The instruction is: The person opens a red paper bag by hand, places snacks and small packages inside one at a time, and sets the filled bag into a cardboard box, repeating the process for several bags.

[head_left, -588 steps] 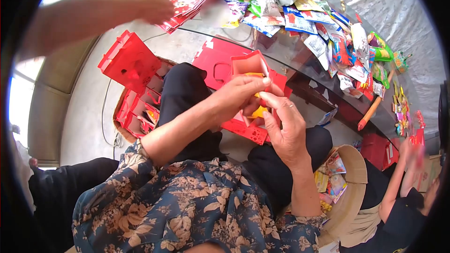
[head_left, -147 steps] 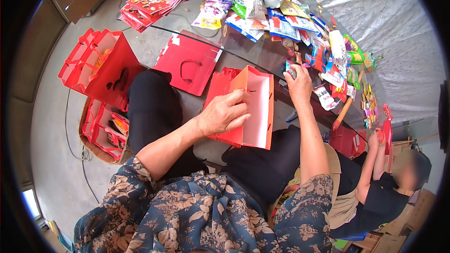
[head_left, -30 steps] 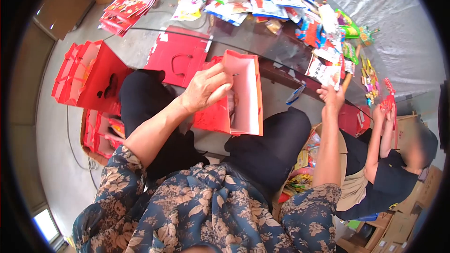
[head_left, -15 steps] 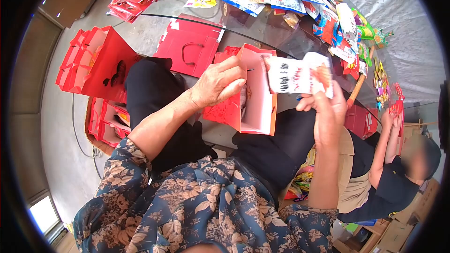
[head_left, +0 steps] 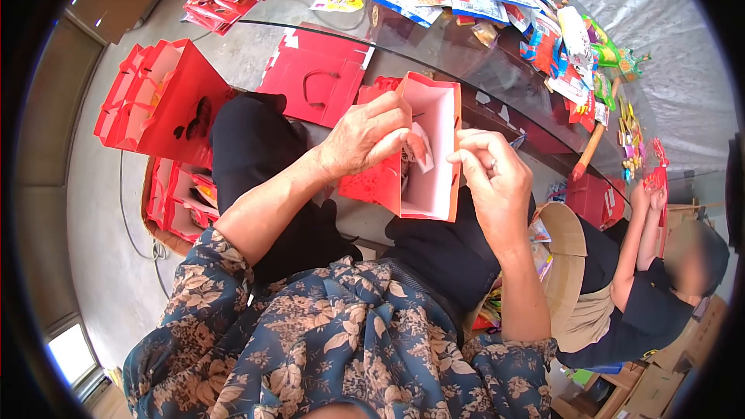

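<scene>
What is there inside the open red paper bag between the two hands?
Inside the open, boxy red paper bag, a white-and-red plastic packet shows. The left hand and the bag's side hide part of the interior; whatever lies beneath the packet cannot be seen.

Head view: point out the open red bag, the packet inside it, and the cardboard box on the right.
Open red bag (head_left: pixel 437 180): head view, pale inner wall.
Packet (head_left: pixel 422 150): head view, its visible end.
Cardboard box (head_left: pixel 568 230): head view, raised flap.

Packet (head_left: pixel 423 157) partly hidden in bag (head_left: pixel 436 188)
</scene>
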`<state>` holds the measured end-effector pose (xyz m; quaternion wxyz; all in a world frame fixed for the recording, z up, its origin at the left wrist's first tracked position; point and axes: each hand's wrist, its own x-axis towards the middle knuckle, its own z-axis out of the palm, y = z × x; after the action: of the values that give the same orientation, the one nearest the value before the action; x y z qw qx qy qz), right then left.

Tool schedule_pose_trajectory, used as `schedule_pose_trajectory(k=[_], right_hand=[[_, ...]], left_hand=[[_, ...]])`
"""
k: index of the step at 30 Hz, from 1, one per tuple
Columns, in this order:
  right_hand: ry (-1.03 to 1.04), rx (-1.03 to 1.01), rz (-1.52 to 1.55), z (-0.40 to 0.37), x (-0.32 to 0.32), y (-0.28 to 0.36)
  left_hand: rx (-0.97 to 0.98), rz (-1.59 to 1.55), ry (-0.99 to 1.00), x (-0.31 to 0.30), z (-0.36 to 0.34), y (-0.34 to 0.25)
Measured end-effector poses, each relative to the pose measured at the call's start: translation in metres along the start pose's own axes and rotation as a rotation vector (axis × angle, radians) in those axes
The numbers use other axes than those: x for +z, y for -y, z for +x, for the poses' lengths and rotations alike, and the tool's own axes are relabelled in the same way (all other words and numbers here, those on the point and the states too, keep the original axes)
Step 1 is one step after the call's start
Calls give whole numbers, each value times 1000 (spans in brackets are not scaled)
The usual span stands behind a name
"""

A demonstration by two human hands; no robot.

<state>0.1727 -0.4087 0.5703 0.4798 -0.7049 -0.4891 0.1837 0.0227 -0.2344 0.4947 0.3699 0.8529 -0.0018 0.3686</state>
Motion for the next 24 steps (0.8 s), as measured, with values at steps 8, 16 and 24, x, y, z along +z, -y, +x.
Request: schedule_pose_trajectory(k=[8, 16, 24], right_hand=[[520, -77, -432, 0, 14, 7], [590, -71, -876, 21, 49, -62], [692, 240, -632, 49, 46, -75]], left_hand=[[-21, -27, -8, 6, 1, -2], [13, -11, -9, 7, -1, -1], [-5, -17, 34, 5, -2, -1]])
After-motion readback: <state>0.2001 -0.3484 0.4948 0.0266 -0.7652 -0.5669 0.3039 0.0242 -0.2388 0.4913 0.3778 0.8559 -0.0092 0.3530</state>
